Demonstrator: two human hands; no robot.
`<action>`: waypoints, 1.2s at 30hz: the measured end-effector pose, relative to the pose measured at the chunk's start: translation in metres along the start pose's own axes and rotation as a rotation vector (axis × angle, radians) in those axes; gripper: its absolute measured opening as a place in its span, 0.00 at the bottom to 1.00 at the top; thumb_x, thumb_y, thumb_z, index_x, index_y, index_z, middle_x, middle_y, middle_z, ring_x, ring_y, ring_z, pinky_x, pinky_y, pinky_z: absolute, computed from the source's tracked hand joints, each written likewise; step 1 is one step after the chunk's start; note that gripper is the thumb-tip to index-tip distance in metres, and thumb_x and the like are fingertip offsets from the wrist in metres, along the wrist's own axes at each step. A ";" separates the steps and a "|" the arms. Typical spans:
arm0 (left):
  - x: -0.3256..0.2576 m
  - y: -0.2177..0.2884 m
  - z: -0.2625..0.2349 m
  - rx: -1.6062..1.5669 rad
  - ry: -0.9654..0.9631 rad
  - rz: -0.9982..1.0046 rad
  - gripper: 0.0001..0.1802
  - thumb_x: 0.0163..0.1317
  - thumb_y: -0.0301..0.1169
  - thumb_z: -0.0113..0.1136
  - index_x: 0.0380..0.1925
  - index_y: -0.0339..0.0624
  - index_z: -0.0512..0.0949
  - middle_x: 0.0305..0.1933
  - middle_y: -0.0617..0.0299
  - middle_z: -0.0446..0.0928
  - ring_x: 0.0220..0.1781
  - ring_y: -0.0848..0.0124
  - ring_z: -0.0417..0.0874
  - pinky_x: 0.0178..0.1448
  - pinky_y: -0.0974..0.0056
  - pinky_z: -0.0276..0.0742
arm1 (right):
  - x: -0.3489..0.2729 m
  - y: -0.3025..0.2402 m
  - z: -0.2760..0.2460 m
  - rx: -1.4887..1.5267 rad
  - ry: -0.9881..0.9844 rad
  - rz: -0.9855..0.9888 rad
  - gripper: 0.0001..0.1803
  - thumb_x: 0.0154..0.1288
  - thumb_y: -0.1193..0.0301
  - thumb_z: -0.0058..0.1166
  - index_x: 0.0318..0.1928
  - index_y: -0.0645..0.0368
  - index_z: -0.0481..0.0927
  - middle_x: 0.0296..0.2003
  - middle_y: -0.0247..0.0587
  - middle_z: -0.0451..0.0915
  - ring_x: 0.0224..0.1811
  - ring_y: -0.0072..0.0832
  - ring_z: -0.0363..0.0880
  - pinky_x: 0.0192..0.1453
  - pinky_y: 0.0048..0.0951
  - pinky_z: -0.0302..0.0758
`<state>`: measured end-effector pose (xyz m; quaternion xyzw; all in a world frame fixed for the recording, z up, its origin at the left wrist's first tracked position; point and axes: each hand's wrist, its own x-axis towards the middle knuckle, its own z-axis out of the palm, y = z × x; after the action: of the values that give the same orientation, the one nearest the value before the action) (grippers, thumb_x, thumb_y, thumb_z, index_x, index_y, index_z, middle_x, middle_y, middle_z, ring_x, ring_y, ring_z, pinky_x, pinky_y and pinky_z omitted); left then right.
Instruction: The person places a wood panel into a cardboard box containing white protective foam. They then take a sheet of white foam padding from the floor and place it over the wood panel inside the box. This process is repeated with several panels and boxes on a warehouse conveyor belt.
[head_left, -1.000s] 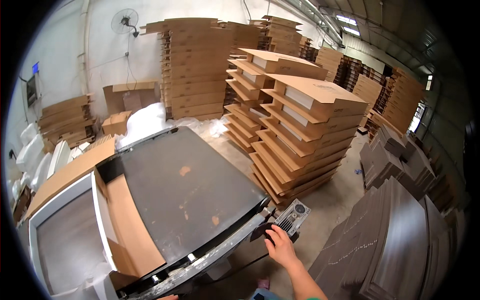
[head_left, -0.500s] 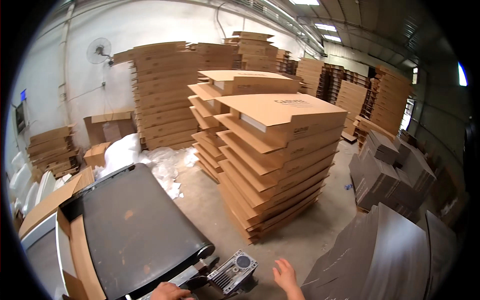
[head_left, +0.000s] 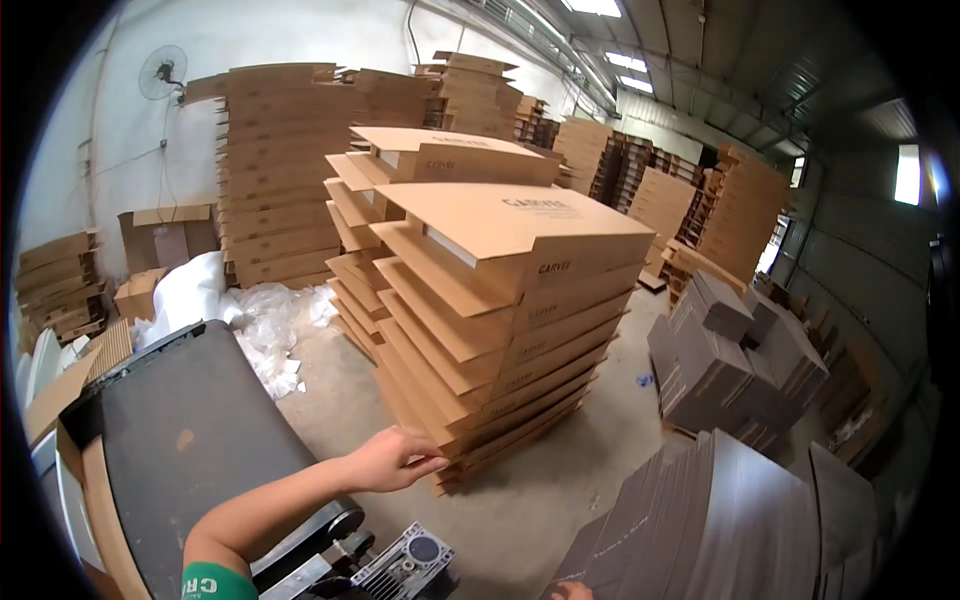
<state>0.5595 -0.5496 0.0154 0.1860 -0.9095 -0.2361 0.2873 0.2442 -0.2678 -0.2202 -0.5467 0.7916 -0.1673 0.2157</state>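
Observation:
My left hand (head_left: 398,460) hangs over the floor in front of the near stack of flat brown cartons (head_left: 560,225), at the end of a bare forearm and a green sleeve. Its fingers are curled together, and I see nothing in them. Only part of my right hand (head_left: 573,591) shows at the lower edge, beside the upright grey sheets (head_left: 650,530). Its fingers are mostly cut off, and whether it touches the sheets is unclear. Below my left arm lie the dark conveyor belt (head_left: 190,400) and its ribbed metal motor (head_left: 408,565).
Behind the near stack rises another carton stack (head_left: 470,155), with taller ones (head_left: 280,170) along the wall. Bundles of grey board (head_left: 740,370) stand at right. Clear plastic wrap (head_left: 262,335) lies beyond the belt. An open carton (head_left: 95,490) sits at the belt's left side.
My left hand has swung up and right from beside the motor to before the carton stack. My right hand has dropped to the lower edge. The view has turned right.

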 end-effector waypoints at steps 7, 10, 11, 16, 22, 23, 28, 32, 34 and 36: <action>0.145 -0.041 -0.013 0.527 -0.040 0.026 0.20 0.55 0.38 0.57 0.46 0.42 0.73 0.46 0.53 0.74 0.49 0.56 0.73 0.51 0.55 0.67 | 0.103 0.078 0.022 0.027 -0.160 0.148 0.19 0.54 0.66 0.53 0.46 0.62 0.76 0.44 0.54 0.76 0.50 0.46 0.73 0.55 0.38 0.69; 0.227 -0.064 -0.023 0.724 -0.078 -0.085 0.30 0.53 0.43 0.57 0.54 0.41 0.65 0.58 0.49 0.64 0.60 0.52 0.64 0.61 0.52 0.60 | 0.159 0.114 0.043 0.119 -0.145 0.121 0.19 0.55 0.66 0.52 0.47 0.62 0.76 0.45 0.53 0.76 0.50 0.46 0.73 0.55 0.37 0.68; 0.259 -0.068 -0.025 0.762 -0.047 -0.077 0.33 0.52 0.44 0.58 0.56 0.40 0.63 0.61 0.47 0.61 0.62 0.51 0.62 0.63 0.52 0.58 | 0.178 0.126 0.046 0.152 -0.133 0.116 0.20 0.55 0.66 0.52 0.47 0.62 0.76 0.45 0.53 0.76 0.50 0.46 0.73 0.55 0.37 0.68; 0.398 -0.098 -0.010 0.779 0.115 -0.318 0.42 0.50 0.45 0.60 0.60 0.37 0.55 0.63 0.45 0.56 0.64 0.51 0.59 0.65 0.53 0.57 | 0.231 0.190 0.072 0.355 -0.071 0.162 0.21 0.55 0.66 0.51 0.49 0.62 0.75 0.46 0.53 0.76 0.51 0.45 0.73 0.55 0.37 0.68; 0.468 -0.143 -0.003 0.624 0.281 -0.566 0.30 0.50 0.41 0.60 0.51 0.37 0.68 0.48 0.45 0.73 0.52 0.55 0.73 0.56 0.59 0.68 | 0.228 0.182 0.027 0.166 -0.148 0.175 0.21 0.55 0.66 0.51 0.50 0.61 0.74 0.47 0.53 0.75 0.52 0.45 0.72 0.56 0.37 0.67; 0.474 -0.139 0.005 0.635 0.227 -0.644 0.25 0.50 0.41 0.61 0.46 0.38 0.73 0.44 0.47 0.76 0.49 0.56 0.76 0.53 0.60 0.70 | 0.224 0.186 0.026 0.165 -0.180 0.214 0.22 0.55 0.65 0.51 0.51 0.60 0.73 0.48 0.53 0.74 0.53 0.44 0.70 0.57 0.36 0.66; 0.480 -0.141 0.019 0.792 0.260 -0.586 0.23 0.47 0.43 0.63 0.39 0.40 0.77 0.40 0.51 0.78 0.45 0.59 0.78 0.48 0.59 0.72 | 0.211 0.197 0.029 0.168 -0.361 0.368 0.27 0.56 0.61 0.50 0.56 0.58 0.69 0.55 0.52 0.68 0.59 0.39 0.64 0.62 0.34 0.60; 0.461 -0.132 -0.015 0.766 0.232 -0.666 0.23 0.44 0.45 0.64 0.37 0.40 0.78 0.38 0.52 0.78 0.44 0.59 0.78 0.47 0.60 0.73 | 0.214 0.197 0.039 0.155 -0.411 0.332 0.27 0.56 0.61 0.50 0.56 0.57 0.69 0.54 0.52 0.68 0.58 0.39 0.65 0.61 0.34 0.61; 0.440 -0.129 -0.037 0.776 0.261 -0.687 0.23 0.44 0.45 0.65 0.36 0.41 0.78 0.37 0.52 0.78 0.43 0.59 0.78 0.47 0.60 0.73 | 0.215 0.200 0.048 0.155 -0.377 0.258 0.25 0.56 0.63 0.50 0.54 0.58 0.71 0.52 0.52 0.71 0.55 0.42 0.68 0.58 0.35 0.64; 0.407 -0.125 -0.059 0.761 0.248 -0.710 0.22 0.44 0.46 0.65 0.34 0.42 0.79 0.36 0.52 0.78 0.42 0.59 0.78 0.46 0.59 0.73 | 0.217 0.201 0.059 0.145 -0.375 0.182 0.23 0.55 0.65 0.50 0.52 0.58 0.73 0.49 0.52 0.73 0.51 0.44 0.71 0.55 0.36 0.66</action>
<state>0.3094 -0.8639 0.1680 0.5996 -0.7713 0.0513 0.2072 0.0486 -0.4031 -0.4053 -0.4777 0.7696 -0.0993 0.4120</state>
